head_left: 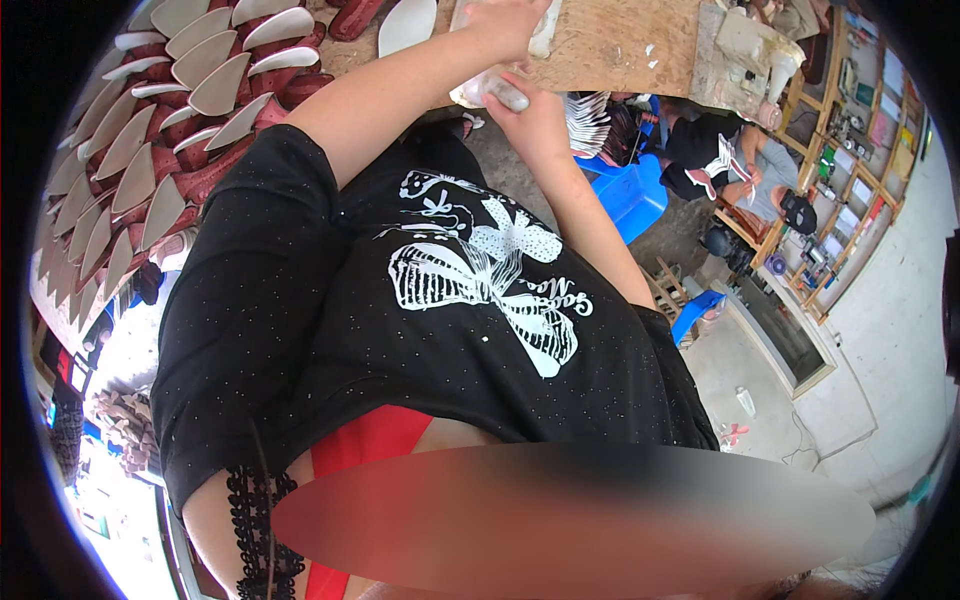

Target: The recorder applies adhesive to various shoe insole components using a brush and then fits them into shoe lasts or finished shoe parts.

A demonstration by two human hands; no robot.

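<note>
My right hand [535,122] is closed around a small, pale, translucent container [508,94] with a rounded end, by the bench's near edge. What it holds inside cannot be made out. Just beyond, my left hand [508,28] reaches over the wooden workbench [612,45]; the upper picture edge cuts it off, so its fingers are hidden. A pale shoe sole piece [408,27] lies on the bench to the left of that hand. Farther left are rows of dark red shoe uppers [130,150] with pale soles.
Below the bench to the right stands a blue plastic crate [632,198], with a stack of pale pieces [587,122] near it. A seated co-worker [775,180] in a cap handles white and red pieces. Wooden shelves [850,170] line the right wall.
</note>
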